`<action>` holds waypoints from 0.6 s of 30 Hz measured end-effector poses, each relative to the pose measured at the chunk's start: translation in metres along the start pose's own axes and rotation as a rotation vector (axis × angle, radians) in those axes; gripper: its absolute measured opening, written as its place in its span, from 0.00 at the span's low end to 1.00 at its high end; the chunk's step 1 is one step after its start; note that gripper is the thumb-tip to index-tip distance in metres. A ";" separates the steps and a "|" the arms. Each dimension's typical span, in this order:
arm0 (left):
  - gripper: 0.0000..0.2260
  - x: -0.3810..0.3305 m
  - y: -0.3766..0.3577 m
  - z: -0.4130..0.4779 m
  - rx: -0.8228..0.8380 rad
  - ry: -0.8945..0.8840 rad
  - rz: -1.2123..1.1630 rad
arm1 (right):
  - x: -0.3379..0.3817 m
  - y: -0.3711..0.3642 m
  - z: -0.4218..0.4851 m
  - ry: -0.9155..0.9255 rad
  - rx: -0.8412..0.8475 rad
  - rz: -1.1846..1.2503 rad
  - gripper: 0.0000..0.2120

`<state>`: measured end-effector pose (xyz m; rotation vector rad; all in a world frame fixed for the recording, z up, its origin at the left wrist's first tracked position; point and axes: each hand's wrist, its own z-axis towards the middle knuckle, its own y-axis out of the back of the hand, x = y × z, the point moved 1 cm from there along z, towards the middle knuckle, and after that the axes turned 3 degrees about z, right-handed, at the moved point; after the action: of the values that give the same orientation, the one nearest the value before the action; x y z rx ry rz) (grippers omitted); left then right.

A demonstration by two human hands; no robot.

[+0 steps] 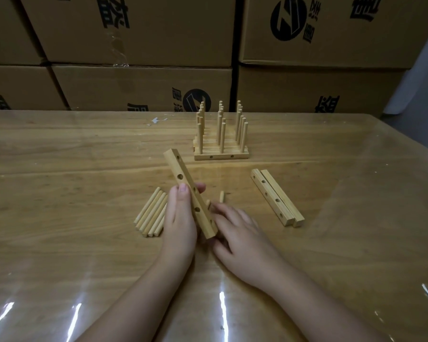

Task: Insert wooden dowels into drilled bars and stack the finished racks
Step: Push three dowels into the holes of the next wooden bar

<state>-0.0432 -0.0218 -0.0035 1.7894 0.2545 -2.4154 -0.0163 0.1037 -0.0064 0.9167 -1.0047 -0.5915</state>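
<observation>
Holding the drilled bar above the tabletop's middle, our left hand wraps it, thumb on top. Its long axis runs from between our hands up toward the far left corner, holes facing right. Broad tabletop stretches toward the left, right and near edges. The finished racks stand by the far edge, two spare bars lie right of centre, and loose dowels lie left of our grip. Our right hand lies beside the bar's near end, fingers stretched. The bar partly covers their tips, so we cannot tell whether they pinch the dowel end poking out beyond them.
</observation>
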 end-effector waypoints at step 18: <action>0.11 -0.005 -0.009 -0.003 0.304 0.090 0.084 | -0.034 0.018 0.000 -0.259 -0.299 -0.107 0.16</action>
<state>-0.0407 -0.0121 0.0006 1.9865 -0.1870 -2.4227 -0.0312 0.1394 -0.0061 0.6408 -1.0657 -0.9418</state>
